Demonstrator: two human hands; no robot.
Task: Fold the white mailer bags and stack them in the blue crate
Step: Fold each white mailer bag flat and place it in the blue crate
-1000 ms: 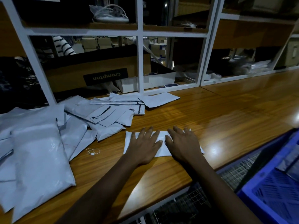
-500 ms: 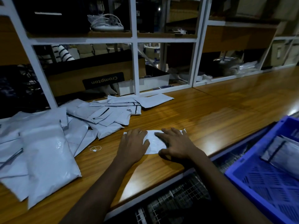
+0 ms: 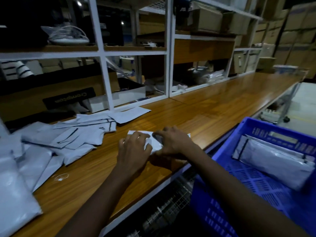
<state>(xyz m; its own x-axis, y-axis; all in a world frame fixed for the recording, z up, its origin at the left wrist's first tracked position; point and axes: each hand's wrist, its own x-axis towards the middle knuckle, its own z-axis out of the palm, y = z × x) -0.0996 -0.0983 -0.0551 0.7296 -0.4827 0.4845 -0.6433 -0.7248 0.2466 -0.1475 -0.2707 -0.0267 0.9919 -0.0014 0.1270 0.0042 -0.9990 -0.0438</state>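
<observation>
Mailer bag [image 3: 154, 144] sits on the surface [image 3: 213, 113] by the near edge, crate [image 3: 273, 128] close on the right. The left grip [image 3: 135, 147] curls over its left end and the right grip [image 3: 172, 142] pinches the right end, thumb seemingly underneath. Thin, limp, slick film and feather-light, I'd judge; it'll want to spring open, so hold across the crease, not by a corner.

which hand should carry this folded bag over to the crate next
Right, probably. Both hands hold the mailer bag, but the right hand is on the side nearest the blue crate, which sits to the person's right. The left hand would have to cross over.
</observation>
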